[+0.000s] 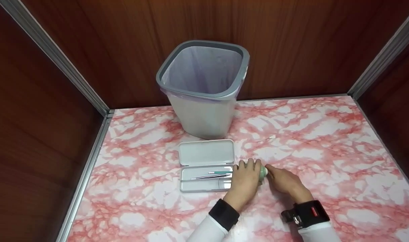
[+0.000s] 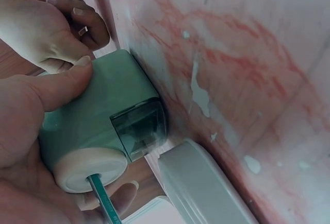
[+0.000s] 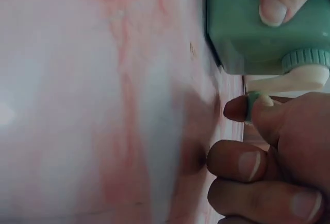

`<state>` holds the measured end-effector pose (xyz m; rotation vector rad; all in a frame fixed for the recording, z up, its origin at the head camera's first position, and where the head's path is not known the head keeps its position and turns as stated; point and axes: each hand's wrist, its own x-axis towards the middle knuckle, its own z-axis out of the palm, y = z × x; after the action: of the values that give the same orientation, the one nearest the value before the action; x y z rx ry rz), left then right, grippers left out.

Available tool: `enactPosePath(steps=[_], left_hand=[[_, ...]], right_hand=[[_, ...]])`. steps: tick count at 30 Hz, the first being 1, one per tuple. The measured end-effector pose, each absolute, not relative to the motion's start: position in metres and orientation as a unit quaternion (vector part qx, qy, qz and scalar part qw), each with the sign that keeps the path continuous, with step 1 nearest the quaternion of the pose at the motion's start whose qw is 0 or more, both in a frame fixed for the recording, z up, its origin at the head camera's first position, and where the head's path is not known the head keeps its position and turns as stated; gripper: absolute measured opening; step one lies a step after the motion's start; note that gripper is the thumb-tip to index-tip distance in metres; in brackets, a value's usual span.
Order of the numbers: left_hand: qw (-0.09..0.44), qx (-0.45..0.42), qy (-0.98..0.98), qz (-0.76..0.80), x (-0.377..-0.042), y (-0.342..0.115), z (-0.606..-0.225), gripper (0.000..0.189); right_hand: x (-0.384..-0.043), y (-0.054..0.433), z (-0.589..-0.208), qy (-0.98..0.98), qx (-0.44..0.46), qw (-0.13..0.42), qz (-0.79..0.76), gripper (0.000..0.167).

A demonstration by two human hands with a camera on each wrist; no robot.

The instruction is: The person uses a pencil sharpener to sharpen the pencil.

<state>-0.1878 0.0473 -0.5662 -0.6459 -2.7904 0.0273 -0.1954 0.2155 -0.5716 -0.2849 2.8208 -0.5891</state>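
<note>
A green pencil sharpener point(image 2: 111, 87) with a cream front and a see-through shavings drawer point(image 2: 142, 131) is gripped by my left hand point(image 1: 245, 178), thumb along its body. A teal pencil point(image 2: 104, 198) sits in its front hole. In the head view the pencil's far end reaches left over the open pencil case point(image 1: 194, 186). My right hand point(image 1: 287, 182) is at the sharpener's back and pinches the green knob point(image 3: 251, 105) of the cream crank point(image 3: 289, 81). Most of the sharpener point(image 1: 263, 172) is hidden behind the left hand in the head view.
The case's lid point(image 1: 207, 153) lies folded back. A dark slim pen or pencil point(image 1: 209, 176) and a white block point(image 1: 227, 185) lie inside. Behind stands a bin point(image 1: 204, 116) with a bag liner. Wooden panels point(image 1: 291, 50) enclose the red-and-white marbled table point(image 1: 133, 174).
</note>
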Motion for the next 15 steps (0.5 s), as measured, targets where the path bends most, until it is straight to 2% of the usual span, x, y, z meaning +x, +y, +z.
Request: enactPosePath(steps=[12, 15], left_hand=[[0.13, -0.201, -0.971, 0.017, -0.183, 0.052, -0.561, 0.073], [0.125, -0.196, -0.972, 0.021, -0.184, 0.052, -0.56, 0.074]], right_hand=[[-0.18, 0.209, -0.576, 0.968, -0.094, 0.098, -0.213, 0.036], [-0.175, 0.206, -0.577, 0.967, -0.101, 0.095, -0.213, 0.03]])
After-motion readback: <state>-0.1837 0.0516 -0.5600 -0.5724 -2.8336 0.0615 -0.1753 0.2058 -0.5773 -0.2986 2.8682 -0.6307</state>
